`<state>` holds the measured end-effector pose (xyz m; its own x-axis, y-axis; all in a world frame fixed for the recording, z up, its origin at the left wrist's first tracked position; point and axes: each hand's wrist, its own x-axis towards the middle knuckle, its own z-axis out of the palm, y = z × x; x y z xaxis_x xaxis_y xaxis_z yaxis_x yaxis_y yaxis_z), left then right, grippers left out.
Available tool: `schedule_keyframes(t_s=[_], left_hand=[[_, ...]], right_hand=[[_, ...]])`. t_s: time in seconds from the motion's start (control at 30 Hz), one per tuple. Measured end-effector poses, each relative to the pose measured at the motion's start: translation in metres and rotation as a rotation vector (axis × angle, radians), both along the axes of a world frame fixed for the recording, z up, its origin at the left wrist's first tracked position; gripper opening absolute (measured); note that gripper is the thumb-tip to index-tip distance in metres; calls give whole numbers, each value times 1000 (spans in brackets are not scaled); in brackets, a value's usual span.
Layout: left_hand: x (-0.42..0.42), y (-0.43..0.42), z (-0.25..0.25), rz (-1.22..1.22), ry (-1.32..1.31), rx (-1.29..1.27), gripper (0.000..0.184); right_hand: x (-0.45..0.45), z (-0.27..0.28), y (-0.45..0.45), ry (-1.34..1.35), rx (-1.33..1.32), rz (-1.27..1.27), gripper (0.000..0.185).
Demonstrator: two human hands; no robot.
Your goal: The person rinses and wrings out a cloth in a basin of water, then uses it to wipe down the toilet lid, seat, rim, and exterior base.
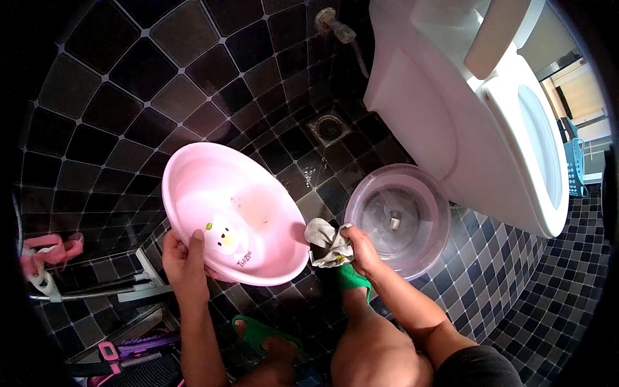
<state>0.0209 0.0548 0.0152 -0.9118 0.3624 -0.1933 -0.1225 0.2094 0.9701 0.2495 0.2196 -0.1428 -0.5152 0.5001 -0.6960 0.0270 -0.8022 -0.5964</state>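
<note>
My left hand (186,257) grips the near left rim of a pink plastic basin (200,174), thumb inside and fingers beneath. The basin is tilted, showing a printed bear face, lettering and a brownish smear on its inner surface. In my right hand (362,248) is a crumpled greyish-white cloth (327,242), held close to the basin's right rim; whether it touches the rim I cannot tell. Beyond that hand, a translucent pinkish basin (429,177) stands on the floor, with a small whitish block (394,223) in it.
A white toilet (425,109) stands at the right, close to the translucent basin. A floor drain (329,128) lies in the dark tiles ahead. At the left are a metal bar (97,295) and pink items (55,251). Green slippers (264,332) are on my feet.
</note>
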Motion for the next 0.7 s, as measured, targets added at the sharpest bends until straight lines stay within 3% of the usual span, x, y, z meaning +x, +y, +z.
schedule_keyframes(t_s=[0.2, 0.27, 0.7], left_hand=[[2, 16, -3, -84, 16, -10, 10], [5, 25, -3, -151, 153, -38, 8], [20, 77, 28, -416, 102, -127, 17]], right_hand=[[2, 0, 7, 46, 15, 7, 17], [6, -1, 9, 41, 50, 39, 16], [12, -1, 18, 86, 89, 101, 15]])
